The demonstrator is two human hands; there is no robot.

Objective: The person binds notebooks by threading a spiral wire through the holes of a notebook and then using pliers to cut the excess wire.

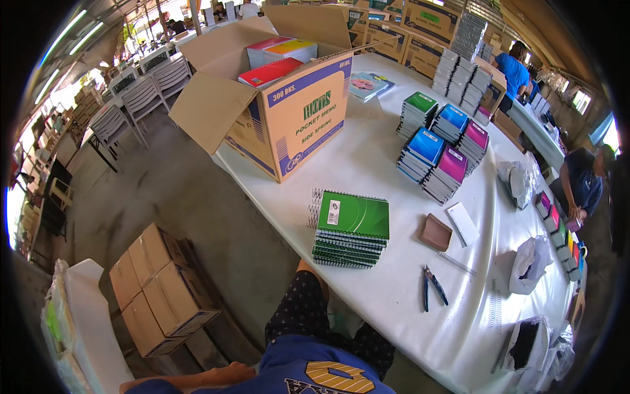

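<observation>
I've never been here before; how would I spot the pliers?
Start with the big white-covered table and find the stack of green spiral notebooks near its edge. To that stack's right, below the small brown tray, lie the pliers. Unlike the thin wire coil beside them, they have two dark bluish handles spread in a V.

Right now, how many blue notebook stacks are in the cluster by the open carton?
2: front blue stack, left of a magenta stack; rear blue stack, right of a green stack.

The green notebooks [352, 226] are glossy-covered, the box [289, 125] matt cardboard, the tablecloth [387, 299] smooth and shiny like plastic.
</observation>
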